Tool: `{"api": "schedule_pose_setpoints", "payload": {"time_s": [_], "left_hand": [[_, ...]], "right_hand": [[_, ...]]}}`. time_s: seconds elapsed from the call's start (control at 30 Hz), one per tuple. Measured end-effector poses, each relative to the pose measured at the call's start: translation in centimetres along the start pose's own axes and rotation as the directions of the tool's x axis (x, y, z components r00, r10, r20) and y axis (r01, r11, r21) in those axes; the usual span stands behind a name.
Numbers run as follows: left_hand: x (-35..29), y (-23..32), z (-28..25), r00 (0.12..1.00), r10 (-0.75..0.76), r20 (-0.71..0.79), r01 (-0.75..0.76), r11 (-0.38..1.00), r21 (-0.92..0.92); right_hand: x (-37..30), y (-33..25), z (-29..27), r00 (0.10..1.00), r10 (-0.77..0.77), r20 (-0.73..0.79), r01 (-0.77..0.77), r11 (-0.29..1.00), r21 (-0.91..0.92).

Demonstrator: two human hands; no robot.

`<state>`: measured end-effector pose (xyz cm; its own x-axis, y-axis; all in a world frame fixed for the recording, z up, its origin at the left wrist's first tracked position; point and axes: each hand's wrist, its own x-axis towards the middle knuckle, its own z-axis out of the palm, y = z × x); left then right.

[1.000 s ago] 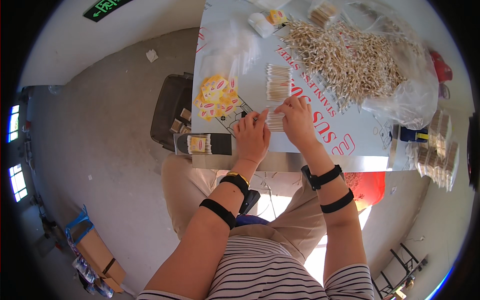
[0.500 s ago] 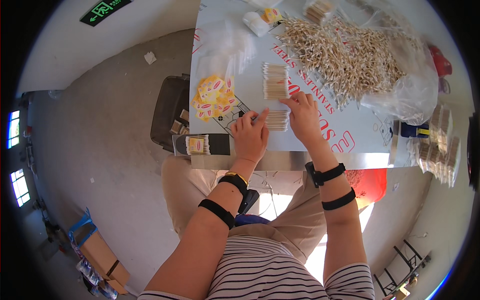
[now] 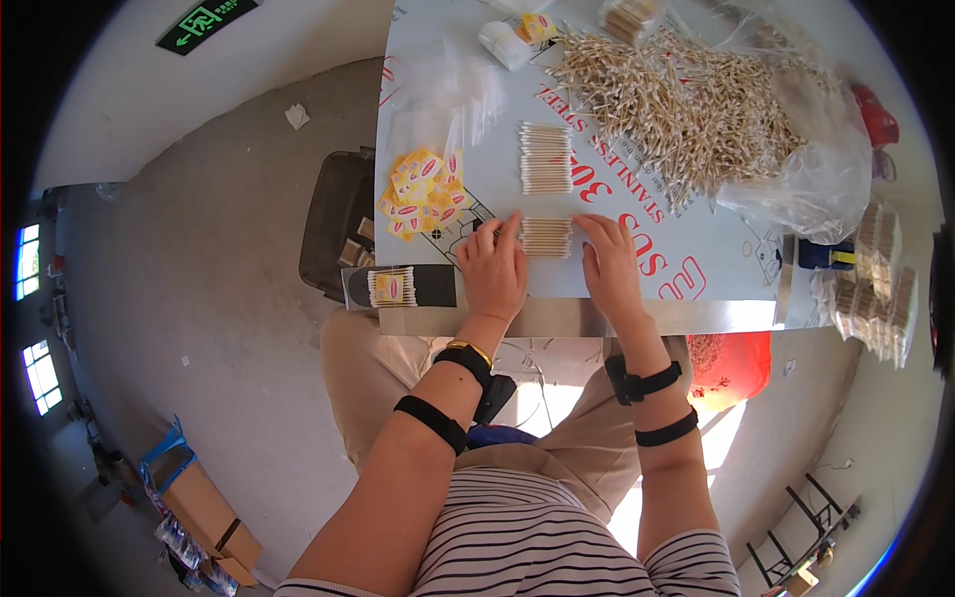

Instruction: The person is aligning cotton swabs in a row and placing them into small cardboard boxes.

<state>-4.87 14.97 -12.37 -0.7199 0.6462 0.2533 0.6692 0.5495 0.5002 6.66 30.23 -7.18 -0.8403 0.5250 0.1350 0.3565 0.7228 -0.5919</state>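
Between my two hands lies a near row of cotton swabs [image 3: 547, 239], side by side and flat on the table. My left hand [image 3: 492, 274] rests at the row's left ends, fingers stretched forward. At the right ends is my right hand [image 3: 614, 264], its fingers extended and thumb apart. Both hands look empty; whether the fingertips touch the swab ends I cannot tell. Just beyond is a second, larger row of cotton swabs [image 3: 546, 159], separated from the near one by a gap. A big loose heap of cotton swabs [image 3: 686, 109] spreads over the far right.
Yellow printed cards [image 3: 426, 194] lie left, below clear plastic bags [image 3: 448, 99]. A filled swab pack [image 3: 392, 288] sits on a black pad at the front left edge. Packed swab bundles [image 3: 875, 289] stand right, past a clear bag [image 3: 806, 194]. A dark bin [image 3: 333, 224] stands beside the table.
My right hand has drawn back from the gap between the rows to the near row's right ends, its fingers now stretched out. My left hand has hardly moved.
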Motion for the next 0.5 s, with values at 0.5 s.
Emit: {"api": "schedule_pose_setpoints", "payload": {"time_s": [0.5], "left_hand": [[-0.1, 0.0, 0.0, 0.998, -0.045, -0.036, 0.042, 0.996, -0.075]], "right_hand": [[-0.6, -0.4, 1.6, 0.999, 0.007, -0.044, -0.005, 0.999, 0.042]]}}
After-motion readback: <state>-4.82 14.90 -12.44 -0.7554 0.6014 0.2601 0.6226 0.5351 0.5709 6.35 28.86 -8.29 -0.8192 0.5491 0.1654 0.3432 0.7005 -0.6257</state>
